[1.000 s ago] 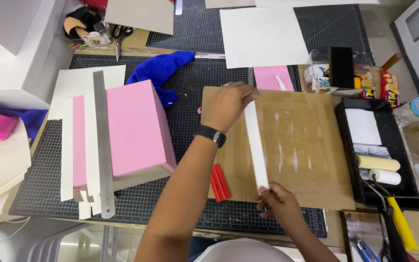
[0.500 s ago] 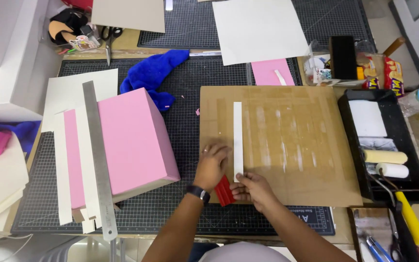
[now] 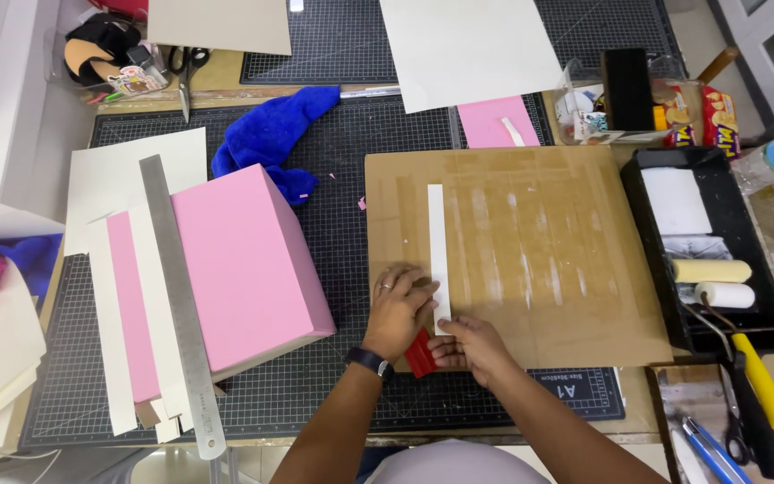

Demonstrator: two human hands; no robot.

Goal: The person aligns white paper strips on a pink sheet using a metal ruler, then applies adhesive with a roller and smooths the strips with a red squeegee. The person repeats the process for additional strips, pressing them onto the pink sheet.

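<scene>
A narrow white paper strip [image 3: 436,255] lies lengthwise on a brown cardboard board [image 3: 530,260] streaked with dried glue. My left hand [image 3: 399,309] presses flat on the board beside the strip's near end, fingers touching it. My right hand [image 3: 470,345] pinches the strip's near end at the board's front edge. A small red tool [image 3: 419,353] lies under my hands, half hidden. A pink box [image 3: 239,269] stands to the left on the black cutting mat [image 3: 333,179].
A steel ruler [image 3: 181,305] and white card strips [image 3: 118,341] lean by the pink box. A blue cloth [image 3: 275,134] lies behind it. On the right, a black tray [image 3: 665,260] holds paint rollers [image 3: 711,271]. White sheets [image 3: 468,49], scissors [image 3: 185,72] and snack packets [image 3: 687,112] sit at the back.
The strip, held up and slanted a second ago, now lies flat on the board. My left hand came down from its far end to its near end beside my right hand.
</scene>
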